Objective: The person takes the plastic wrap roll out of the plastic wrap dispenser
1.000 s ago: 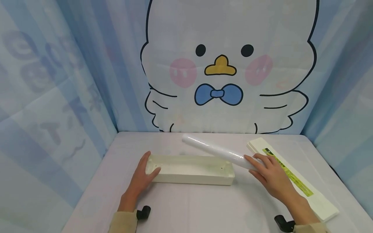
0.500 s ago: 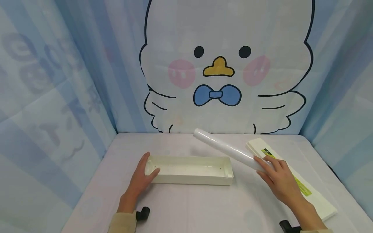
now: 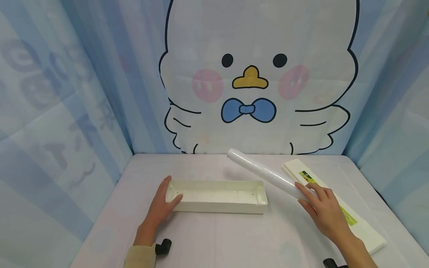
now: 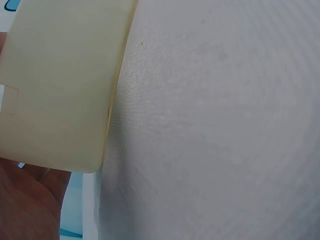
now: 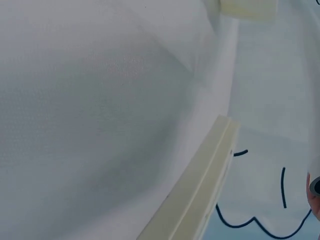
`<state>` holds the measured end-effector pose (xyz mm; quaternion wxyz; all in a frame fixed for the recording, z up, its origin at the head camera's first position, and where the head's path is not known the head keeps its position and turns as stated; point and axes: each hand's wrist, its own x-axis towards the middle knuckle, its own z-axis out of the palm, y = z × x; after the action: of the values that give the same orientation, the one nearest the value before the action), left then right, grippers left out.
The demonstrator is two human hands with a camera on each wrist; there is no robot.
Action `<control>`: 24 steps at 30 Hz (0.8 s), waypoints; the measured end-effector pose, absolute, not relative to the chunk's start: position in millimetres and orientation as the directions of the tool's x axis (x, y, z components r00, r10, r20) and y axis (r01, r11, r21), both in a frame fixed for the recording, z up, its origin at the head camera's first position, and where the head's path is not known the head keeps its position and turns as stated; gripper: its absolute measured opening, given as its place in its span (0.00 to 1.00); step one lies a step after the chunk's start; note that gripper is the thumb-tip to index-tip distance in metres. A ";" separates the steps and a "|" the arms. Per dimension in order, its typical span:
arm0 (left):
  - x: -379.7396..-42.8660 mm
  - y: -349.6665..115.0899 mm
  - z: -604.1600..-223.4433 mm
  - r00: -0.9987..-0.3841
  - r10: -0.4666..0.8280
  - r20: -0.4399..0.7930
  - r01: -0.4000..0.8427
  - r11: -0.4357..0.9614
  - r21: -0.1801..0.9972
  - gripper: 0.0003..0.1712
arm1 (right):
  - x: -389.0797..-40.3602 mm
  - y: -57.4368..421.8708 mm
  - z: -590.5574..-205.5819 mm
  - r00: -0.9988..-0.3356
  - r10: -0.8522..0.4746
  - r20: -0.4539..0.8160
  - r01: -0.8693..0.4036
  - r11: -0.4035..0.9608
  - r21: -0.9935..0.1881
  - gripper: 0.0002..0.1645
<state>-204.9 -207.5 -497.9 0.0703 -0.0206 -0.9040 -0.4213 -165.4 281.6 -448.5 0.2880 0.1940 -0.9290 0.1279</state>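
Note:
A long cream plastic box (image 3: 218, 207), open at the top, stands on the table. My left hand (image 3: 160, 206) grips its left end, the thumb on the near side and fingers at the far corner. In the left wrist view the box wall (image 4: 60, 85) fills the upper left, and the palm (image 4: 27, 205) shows below it. My right hand (image 3: 326, 212) holds the near end of a shiny white roll of cling film (image 3: 263, 172), tilted with its far end up and left above the table. The right wrist view shows the hollow end of the roll (image 5: 315, 186) at its right edge.
A long cream lid (image 3: 366, 234) with a green-yellow label lies slantwise at the right, partly behind my right hand. White cloth covers the table (image 3: 234, 238). A blue curtain (image 3: 140, 74) with a cartoon bird hangs along the back edge and both sides.
My right hand has moved right and slightly nearer with the roll, drawing it away from over the box. My left hand keeps its grip on the box end.

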 end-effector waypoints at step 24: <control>-204.1 -207.2 -498.2 -0.990 -0.025 0.138 0.090 0.640 0.763 0.49 | -155.8 301.8 -468.2 -0.736 -0.267 0.622 -0.414 0.905 -0.101 0.27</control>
<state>-204.1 -207.2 -498.2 0.0680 -0.0181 -0.9028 -0.4242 -155.8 301.8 -468.2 0.3133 0.1841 -0.9243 0.1171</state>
